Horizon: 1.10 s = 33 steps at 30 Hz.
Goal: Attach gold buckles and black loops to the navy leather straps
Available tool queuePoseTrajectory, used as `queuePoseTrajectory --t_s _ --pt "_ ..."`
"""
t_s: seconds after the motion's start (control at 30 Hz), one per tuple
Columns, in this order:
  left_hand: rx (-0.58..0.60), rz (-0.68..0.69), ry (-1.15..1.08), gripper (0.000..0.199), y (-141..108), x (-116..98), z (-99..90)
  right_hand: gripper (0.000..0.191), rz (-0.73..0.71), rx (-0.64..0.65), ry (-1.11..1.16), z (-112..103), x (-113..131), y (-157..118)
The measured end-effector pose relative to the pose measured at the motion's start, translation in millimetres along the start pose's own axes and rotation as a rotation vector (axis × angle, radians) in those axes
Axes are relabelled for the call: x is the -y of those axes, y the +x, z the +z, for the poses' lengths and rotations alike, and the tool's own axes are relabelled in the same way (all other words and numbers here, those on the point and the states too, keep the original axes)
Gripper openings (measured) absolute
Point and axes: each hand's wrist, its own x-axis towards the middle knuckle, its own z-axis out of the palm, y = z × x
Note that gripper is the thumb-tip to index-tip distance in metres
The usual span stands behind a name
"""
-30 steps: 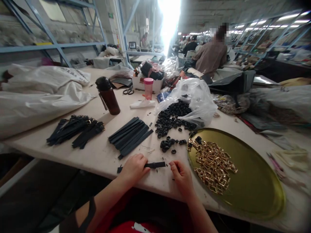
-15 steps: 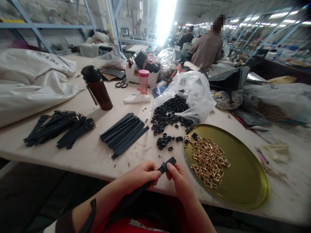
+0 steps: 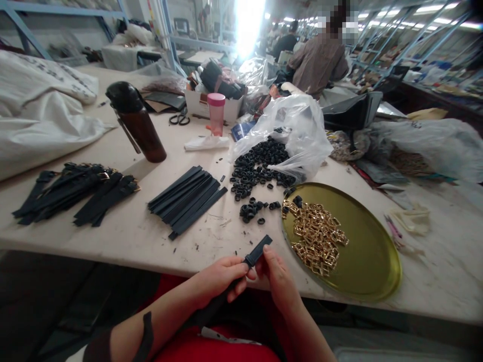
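Both my hands hold a narrow black leather strap [image 3: 258,250] above the table's front edge, its tip angled up and to the right. My left hand [image 3: 221,281] grips it lower down, and my right hand [image 3: 277,276] pinches it near a small black loop [image 3: 249,260]. The strap's lower length hangs down toward my lap. Beyond my hands lie a heap of black loops [image 3: 260,166] and a smaller cluster [image 3: 249,210]. To the right, gold metal buckles [image 3: 315,239] sit on a round brass tray [image 3: 372,251].
A stack of black strips [image 3: 184,201] and a bundle of buckled straps [image 3: 75,193] lie on the table [image 3: 113,236]. Behind stand a brown bottle [image 3: 138,123], pink cup [image 3: 216,113], scissors [image 3: 179,119] and plastic bag [image 3: 290,136]. A co-worker [image 3: 319,63] sits beyond.
My hands have lifted the strap off the table and now hold it angled upward between them. The whole view has drifted, with the table's contents shifting left and upward.
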Motion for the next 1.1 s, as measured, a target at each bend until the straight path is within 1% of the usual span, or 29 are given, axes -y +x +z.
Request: queuePoseTrajectory --t_s 0.07,0.13,0.2,0.27,0.33,0.37,0.43,0.5,0.57,0.6,0.67,0.73,0.8,0.83,0.93,1.0,1.1 --pt "0.001 -0.029 -0.036 0.023 -1.3 0.1 1.1 0.036 0.019 0.016 0.001 0.6 0.0 -1.6" --pt "0.024 -0.056 -0.056 0.025 -4.6 1.3 -3.7 0.030 0.033 0.033 -0.003 0.6 0.0 -2.3" --pt "0.070 -0.094 -0.059 0.027 -10.7 2.3 -16.1 0.027 0.031 0.018 -0.015 -0.8 0.2 -2.5" --pt "0.105 -0.117 -0.044 0.031 -18.4 1.0 -33.0 0.024 0.009 -0.006 -0.025 -2.2 0.4 -2.7" --pt "0.102 -0.118 -0.010 0.037 -24.8 -4.0 -46.7 0.023 -0.029 -0.007 -0.030 -1.0 0.1 -3.2" --pt "0.096 -0.110 0.015 0.040 -26.5 -7.5 -49.9 0.023 -0.052 0.006 -0.033 1.2 -0.3 -3.5" --pt "0.097 -0.056 0.071 0.042 -25.6 -14.8 -47.6 0.023 -0.116 0.046 -0.059 7.6 -1.9 -3.5" --pt "0.090 0.038 0.152 0.038 -19.2 -19.4 -37.3 0.023 -0.201 0.094 -0.125 12.3 -3.9 -1.6" --pt "0.026 0.126 0.234 0.035 -9.8 -19.4 -27.0 0.025 -0.273 0.107 -0.215 9.7 -4.9 3.6" --pt "-0.015 0.156 0.249 0.034 -5.3 -17.9 -23.9 0.026 -0.299 0.084 -0.267 4.7 -4.4 7.7" --pt "-0.066 0.185 0.205 0.033 1.3 -13.4 -22.5 0.026 -0.349 -0.022 -0.409 -11.4 -0.3 18.4" --pt "-0.065 0.168 0.085 0.030 4.0 -9.4 -24.6 0.024 -0.414 -0.157 -0.643 -31.8 8.5 31.6" --pt "-0.054 0.130 -0.056 0.027 3.9 -7.4 -26.0 0.022 -0.456 -0.257 -0.893 -52.4 20.8 45.8" --pt "-0.060 0.110 -0.122 0.027 3.6 -7.2 -25.8 0.022 -0.464 -0.297 -0.972 -62.2 27.6 52.9" --pt "-0.104 0.077 -0.240 0.028 5.7 -7.7 -22.3 0.024 -0.449 -0.412 -1.085 -88.2 44.9 71.9" --pt "-0.160 0.072 -0.236 0.028 10.7 -8.2 -19.3 0.025 -0.422 -0.458 -1.151 -100.9 50.9 81.9" --pt "-0.266 0.057 -0.226 0.028 20.9 -8.6 -16.0 0.021 -0.394 -0.429 -1.244 -107.7 50.9 93.2"
